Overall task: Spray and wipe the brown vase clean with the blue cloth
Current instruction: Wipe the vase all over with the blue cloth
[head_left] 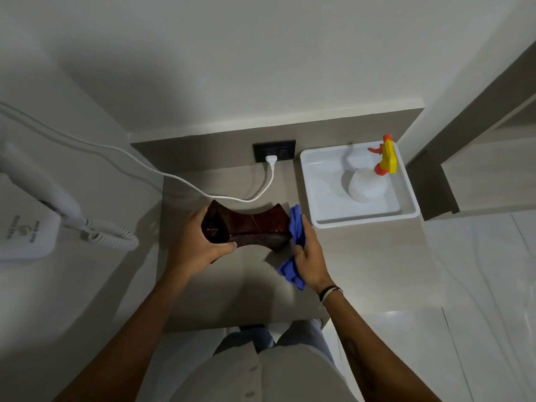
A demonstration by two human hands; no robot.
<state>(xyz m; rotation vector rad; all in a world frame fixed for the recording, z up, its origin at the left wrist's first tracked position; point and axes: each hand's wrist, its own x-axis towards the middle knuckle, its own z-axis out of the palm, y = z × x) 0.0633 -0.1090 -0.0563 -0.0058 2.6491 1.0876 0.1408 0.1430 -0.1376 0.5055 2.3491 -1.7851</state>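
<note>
Bench (362, 256): left hand (197, 242) fingers grasp the brown vase (255, 227) sideways, presenting its end beside right hand (309, 256) fingers clenching blue cloth (295, 224).

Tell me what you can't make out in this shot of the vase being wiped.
Head view only:
- Brown vase right end: covered by the blue cloth and right hand.
- Vase underside: faces away from the camera.
- Spray bottle liquid level: white body blurs into the white tray.
- Wall unit lettering: too blurred.

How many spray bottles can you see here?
1: the spray bottle stands in the white tray at the counter's back right. Nothing suggests another is hidden.
</note>
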